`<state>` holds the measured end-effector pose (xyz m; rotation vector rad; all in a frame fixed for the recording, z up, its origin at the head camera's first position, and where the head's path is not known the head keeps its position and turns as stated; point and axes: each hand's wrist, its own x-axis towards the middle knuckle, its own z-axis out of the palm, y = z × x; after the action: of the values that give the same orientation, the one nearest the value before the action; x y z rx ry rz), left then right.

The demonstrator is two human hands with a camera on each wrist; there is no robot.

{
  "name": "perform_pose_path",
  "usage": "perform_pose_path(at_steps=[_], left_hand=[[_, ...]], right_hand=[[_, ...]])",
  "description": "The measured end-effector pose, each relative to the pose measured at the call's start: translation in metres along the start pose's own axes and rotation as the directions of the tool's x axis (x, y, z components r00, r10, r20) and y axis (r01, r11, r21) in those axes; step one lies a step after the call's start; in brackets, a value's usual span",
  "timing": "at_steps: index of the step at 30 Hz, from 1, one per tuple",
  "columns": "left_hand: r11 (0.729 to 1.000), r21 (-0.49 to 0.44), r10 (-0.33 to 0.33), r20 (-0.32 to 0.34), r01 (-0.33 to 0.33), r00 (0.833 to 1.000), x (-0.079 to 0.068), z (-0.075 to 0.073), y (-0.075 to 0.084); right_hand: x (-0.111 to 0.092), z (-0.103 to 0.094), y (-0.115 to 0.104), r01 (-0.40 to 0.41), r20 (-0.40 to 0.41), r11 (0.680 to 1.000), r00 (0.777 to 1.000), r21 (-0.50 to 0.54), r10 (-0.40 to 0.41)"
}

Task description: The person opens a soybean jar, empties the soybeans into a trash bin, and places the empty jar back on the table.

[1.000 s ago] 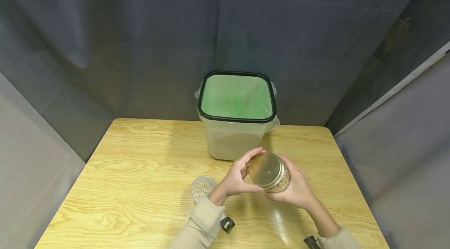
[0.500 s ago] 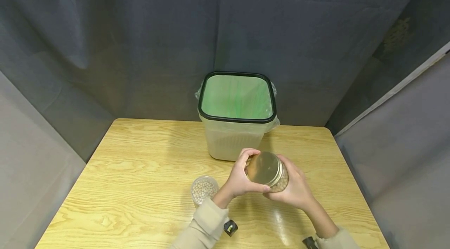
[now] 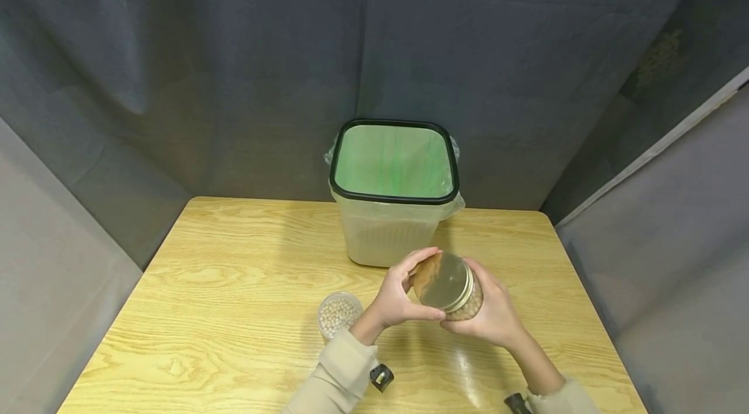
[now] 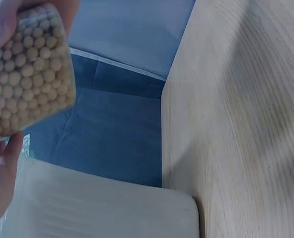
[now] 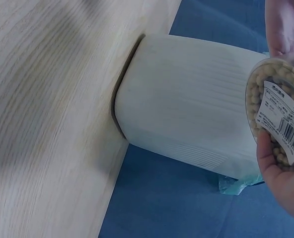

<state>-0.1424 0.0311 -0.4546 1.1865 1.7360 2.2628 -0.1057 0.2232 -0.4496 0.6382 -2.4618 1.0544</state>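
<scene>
Both hands hold a clear jar (image 4: 30, 74) of small round beige balls, raised over the table and tilted so its gold lid (image 3: 443, 281) faces up and to the left. My left hand (image 3: 396, 297) curls round the lid, thumb along its near edge and fingers at its far side. The right hand (image 3: 494, 307) grips the jar's body from the right. In the right wrist view a white label (image 5: 283, 119) with a barcode shows on the jar's base. A second clear container (image 3: 338, 313) of pale balls, its top uncovered, stands on the table beside my left wrist.
A whitish bin (image 3: 389, 232) with a black rim and a green-tinted liner bag stands at the table's back, just beyond the hands. The wooden table (image 3: 234, 310) has grey curtains (image 3: 263, 76) behind it and at both sides.
My left hand shifts slightly on the lid, toward the right and then back to the left. The jar tilts a little with it; the right hand stays nearly in place.
</scene>
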Motion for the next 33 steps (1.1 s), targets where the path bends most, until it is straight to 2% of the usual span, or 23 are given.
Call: perform_pose_path(at_steps=[3,7,10,15,17,20,22,23,26,29,33], left_hand=[[0.999,0.029,-0.031,-0.071,0.033,0.997,-0.001,0.004,-0.002],[0.991,0.108,-0.055,-0.163,0.073,0.985,-0.003,0.01,-0.003],[0.979,0.164,-0.082,-0.237,0.123,0.968,-0.003,0.014,-0.004],[0.964,0.181,-0.125,-0.333,0.193,0.935,-0.003,0.02,-0.005],[0.963,0.175,-0.142,-0.322,0.207,0.936,-0.003,0.019,-0.004],[0.976,0.133,-0.139,-0.219,0.17,0.966,-0.002,0.014,-0.004],[0.991,0.089,-0.091,-0.107,0.101,0.99,-0.001,0.01,-0.005],[0.996,0.062,-0.058,-0.055,0.061,0.997,-0.001,0.007,-0.005],[0.999,0.015,0.033,0.034,-0.033,0.999,0.0,0.003,-0.007],[1.0,0.008,0.03,0.006,-0.03,1.0,-0.001,0.004,-0.007],[0.999,-0.001,-0.051,-0.113,0.052,0.992,-0.003,0.011,-0.008]], right_hand=[[0.0,0.001,-0.001,-0.011,-0.005,1.0,1.0,-0.009,0.011],[0.0,0.002,-0.002,-0.03,-0.024,0.999,0.999,-0.041,0.029],[0.001,0.005,-0.001,-0.015,-0.055,0.998,0.998,-0.06,0.012],[0.003,0.008,0.0,0.014,-0.108,0.996,0.994,-0.089,-0.024],[0.003,0.008,-0.001,0.005,-0.111,0.995,0.994,-0.095,-0.016],[0.004,0.005,-0.002,-0.017,-0.076,0.999,0.997,-0.051,0.013],[0.003,0.002,-0.002,-0.032,-0.038,0.999,0.999,-0.011,0.031],[0.003,0.0,-0.002,-0.037,-0.017,0.999,0.999,0.006,0.037],[0.002,-0.003,-0.001,-0.047,0.034,0.998,0.998,0.031,0.046],[0.002,-0.004,-0.001,-0.051,0.047,0.998,0.998,0.025,0.05],[0.001,0.0,-0.001,-0.047,-0.007,0.999,0.999,-0.023,0.047]])
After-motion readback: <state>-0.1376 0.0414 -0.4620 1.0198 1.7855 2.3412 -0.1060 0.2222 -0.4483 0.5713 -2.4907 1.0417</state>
